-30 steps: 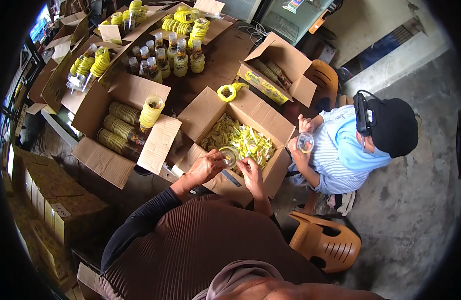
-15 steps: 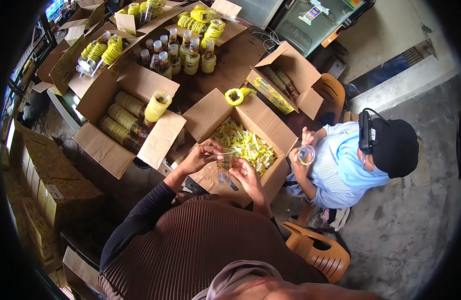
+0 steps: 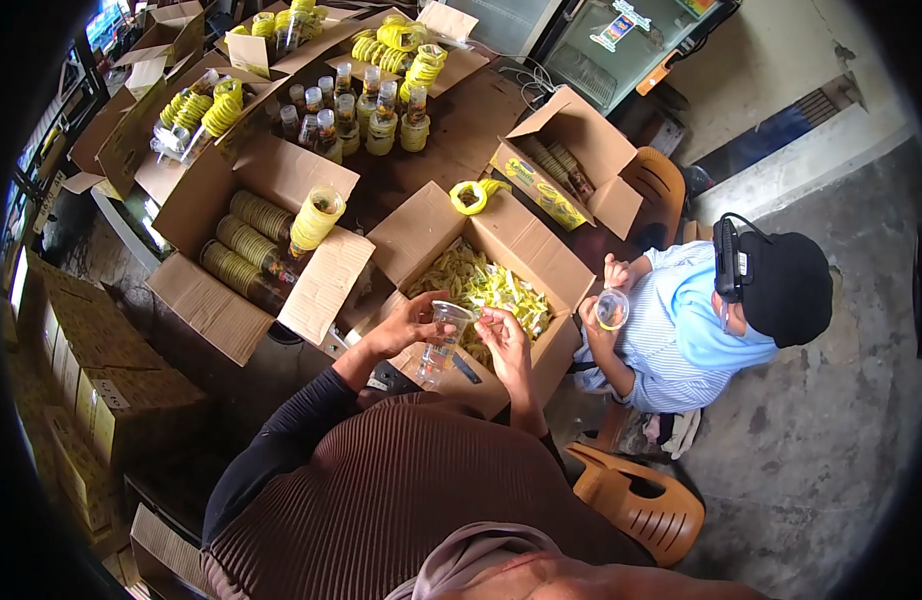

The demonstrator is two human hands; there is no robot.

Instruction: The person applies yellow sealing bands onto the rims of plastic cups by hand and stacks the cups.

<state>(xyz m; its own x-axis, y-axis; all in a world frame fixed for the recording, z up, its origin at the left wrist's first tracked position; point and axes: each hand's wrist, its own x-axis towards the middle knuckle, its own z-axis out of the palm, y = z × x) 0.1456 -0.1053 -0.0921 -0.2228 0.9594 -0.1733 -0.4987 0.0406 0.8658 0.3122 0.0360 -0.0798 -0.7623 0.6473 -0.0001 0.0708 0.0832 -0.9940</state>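
A clear plastic cup (image 3: 439,352) with some print on its side is tilted in front of my chest, and my left hand (image 3: 405,328) grips it near the rim. Just right of the rim is my right hand (image 3: 509,345), thumb and fingertips pinched together. Whatever lies in that pinch is too small to make out. Both hands are over the near side of an open cardboard box (image 3: 556,262) full of small yellow-and-white packets (image 3: 511,300). On its far flap sits a roll of yellow tape (image 3: 468,197).
At my left, an open carton (image 3: 206,305) holds stacked cups, with a yellowish cup stack (image 3: 316,218) on its flap. Several filled cups (image 3: 381,130) stand further back. A co-worker (image 3: 681,320) at right holds a clear cup (image 3: 611,309). An orange chair (image 3: 641,505) is beside me.
My left hand has shifted from the cup's rim to around its upper side, and the cup tilts more. My right hand has come off the cup's side and moved slightly right.
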